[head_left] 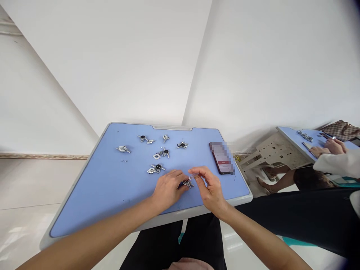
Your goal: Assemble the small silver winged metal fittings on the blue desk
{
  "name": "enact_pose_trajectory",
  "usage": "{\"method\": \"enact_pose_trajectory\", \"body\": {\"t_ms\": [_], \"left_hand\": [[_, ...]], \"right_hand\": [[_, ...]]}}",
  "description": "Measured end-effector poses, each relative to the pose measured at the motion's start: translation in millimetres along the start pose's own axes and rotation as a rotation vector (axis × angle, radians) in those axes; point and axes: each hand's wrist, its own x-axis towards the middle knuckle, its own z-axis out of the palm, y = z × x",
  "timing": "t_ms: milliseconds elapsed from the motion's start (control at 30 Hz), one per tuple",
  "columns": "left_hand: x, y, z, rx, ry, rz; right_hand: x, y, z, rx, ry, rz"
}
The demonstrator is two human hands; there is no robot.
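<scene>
My left hand (168, 190) is closed on a small silver metal fitting (188, 183) just above the near part of the blue desk (112, 195). Thumb and forefinger of my right hand (208, 189) pinch a small, clear-looking piece (192, 176) right beside that fitting; its kind is too small to make out. Beyond my hands lie several similar metal fittings, among them one with a black round centre (158, 167), another (165, 152) behind it, and a flat silver one (123, 149) at the left.
A phone (222, 159) lies near the desk's right edge. Tiny metal bits (124, 161) are scattered at the left. A white wall (146, 75) stands behind. At the far right, a co-worker's hands (334, 146) rest over another blue desk (292, 134).
</scene>
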Motion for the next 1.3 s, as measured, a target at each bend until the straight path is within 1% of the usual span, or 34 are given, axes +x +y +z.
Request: {"method": "enact_pose_trajectory", "body": {"t_ms": [167, 300, 533, 667, 800, 867, 933, 1000, 1033, 1133, 1200, 1300], "left_hand": [[0.1, 0.9, -0.3, 0.0, -0.003, -0.012], [0.2, -1.0, 1.9, -0.016, 0.003, -0.009], [0.3, -0.7, 0.8, -0.002, 0.001, -0.001], [-0.1, -2.6, 3.8, 0.006, 0.019, 0.014], [-0.2, -3.6, 6.0, 0.041, 0.042, 0.008], [0.2, -2.9, 5.4, 0.04, 0.036, 0.001], [0.6, -2.1, 4.6, 0.033, 0.029, -0.01], [1.1, -1.9, 4.4, 0.031, 0.026, -0.017], [1.1, -1.9, 4.6, 0.03, 0.024, -0.018], [0.9, -1.5, 4.5, 0.019, 0.02, -0.015], [0.5, 0.0, 2.9, 0.0, 0.025, -0.011], [1.1, 3.0, -0.1, -0.022, 0.026, -0.009]], "right_hand": [[1.7, 2.4, -1.8, -0.049, -0.025, -0.048], [2.7, 1.3, -4.0, -0.047, -0.011, -0.046], [3.0, -0.6, -2.4, -0.082, -0.029, -0.105], [6.2, -0.3, -3.4, -0.196, -0.056, -0.16], [14.6, 0.3, -3.9, -0.31, -0.031, -0.248], [18.8, -1.5, -4.5, -0.288, -0.059, -0.291], [21.5, -4.8, -5.3, -0.249, -0.119, -0.322], [22.3, -7.8, -5.5, -0.236, -0.161, -0.313], [22.0, -8.6, -5.1, -0.246, -0.161, -0.294], [19.3, -7.0, -1.8, -0.261, -0.093, -0.192], [16.9, -4.0, 0.9, -0.206, -0.058, -0.104], [14.2, -0.3, 2.5, -0.092, -0.073, -0.021]]}}
